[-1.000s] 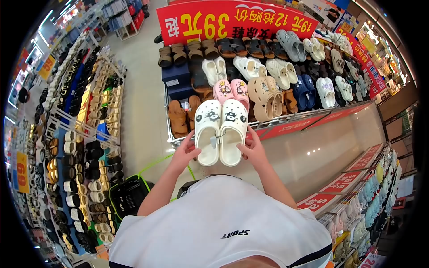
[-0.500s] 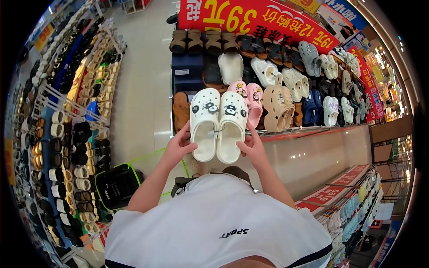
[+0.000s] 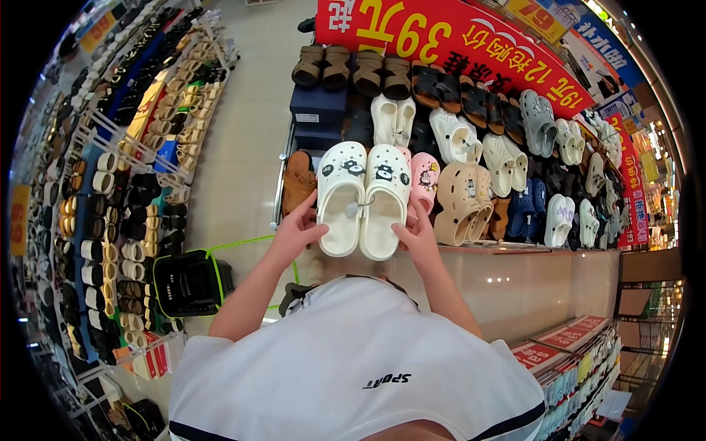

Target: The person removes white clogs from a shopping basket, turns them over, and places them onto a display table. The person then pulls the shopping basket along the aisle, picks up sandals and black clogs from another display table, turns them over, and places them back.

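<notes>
A pair of white clogs (image 3: 343,228) with dark cartoon charms is held up in front of my chest, toes pointing away, joined by a thin tie in the middle. My left hand (image 3: 298,231) grips the outer heel side of the left clog, thumb on its rim. On the other side, my right hand (image 3: 418,234) pinches the right clog's outer edge near the heel. Just beyond the pair, pink clogs (image 3: 424,176) are partly hidden behind it. Beige clogs (image 3: 460,198) stand to their right, and a brown sandal (image 3: 297,184) lies to the left.
Past my hands, a display table holds rows of sandals and clogs, with blue shoeboxes (image 3: 316,106) and a red price banner (image 3: 448,44). A black basket (image 3: 191,283) with green trim is on the floor at left. Shoe racks (image 3: 132,250) line the left side; another rack (image 3: 570,367) stands lower right.
The view has shifted, so the display sits slightly farther right and lower. Both hands keep hold of the white clogs, which appear a little higher and nearly unchanged in tilt.
</notes>
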Tool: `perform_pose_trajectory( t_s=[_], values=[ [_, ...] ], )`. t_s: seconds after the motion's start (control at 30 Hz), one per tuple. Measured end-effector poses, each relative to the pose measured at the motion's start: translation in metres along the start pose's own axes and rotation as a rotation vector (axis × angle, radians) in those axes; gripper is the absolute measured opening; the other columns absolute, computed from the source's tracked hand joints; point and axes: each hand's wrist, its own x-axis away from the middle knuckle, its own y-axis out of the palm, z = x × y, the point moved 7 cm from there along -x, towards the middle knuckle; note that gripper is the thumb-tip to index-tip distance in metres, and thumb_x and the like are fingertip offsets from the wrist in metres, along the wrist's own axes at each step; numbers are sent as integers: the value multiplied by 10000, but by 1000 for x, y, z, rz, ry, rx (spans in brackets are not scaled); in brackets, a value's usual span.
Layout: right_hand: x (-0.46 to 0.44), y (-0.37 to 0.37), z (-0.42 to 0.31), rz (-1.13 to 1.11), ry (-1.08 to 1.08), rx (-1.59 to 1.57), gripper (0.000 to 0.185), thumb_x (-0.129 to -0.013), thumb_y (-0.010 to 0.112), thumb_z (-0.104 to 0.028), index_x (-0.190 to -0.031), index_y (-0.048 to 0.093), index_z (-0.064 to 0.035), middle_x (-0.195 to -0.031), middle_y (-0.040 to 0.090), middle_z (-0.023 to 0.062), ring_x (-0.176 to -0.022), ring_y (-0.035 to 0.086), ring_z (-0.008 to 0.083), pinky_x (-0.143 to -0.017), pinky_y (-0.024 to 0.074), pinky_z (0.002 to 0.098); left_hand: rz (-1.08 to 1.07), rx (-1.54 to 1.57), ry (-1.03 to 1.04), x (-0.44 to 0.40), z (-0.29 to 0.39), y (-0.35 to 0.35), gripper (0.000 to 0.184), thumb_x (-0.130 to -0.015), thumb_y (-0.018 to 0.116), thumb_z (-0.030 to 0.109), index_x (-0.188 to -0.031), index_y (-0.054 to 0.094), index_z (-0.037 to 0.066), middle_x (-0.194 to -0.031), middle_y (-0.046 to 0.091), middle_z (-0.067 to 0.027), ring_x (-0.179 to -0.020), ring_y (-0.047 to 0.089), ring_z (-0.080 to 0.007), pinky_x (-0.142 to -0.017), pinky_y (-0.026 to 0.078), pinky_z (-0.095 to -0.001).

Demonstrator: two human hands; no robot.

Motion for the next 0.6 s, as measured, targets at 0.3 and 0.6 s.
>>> perform_pose_trajectory(
  t_s=[0.3,0.6],
  values=[
    [-26,-128,-7,-66,196,-303,901,-769,554,30,-1601,236,-106,-1479,471,118,-1288,537,238,-1025,494,371,-14,-164,228,-33,22,124,551,-986,593,70,-1511,427,71,-1279,584,-31,-975,594,-94,-772,503,-236],
    [-44,-221,17,-136,294,-507,837,-744,497,39,-1546,306,-103,-1443,482,120,-1334,501,291,-1116,444,432,63,-613,475,-59,60,249,515,-937,612,12,-1440,506,30,-1394,555,-153,-1105,651,-214,-882,552,-313]
  ],
)
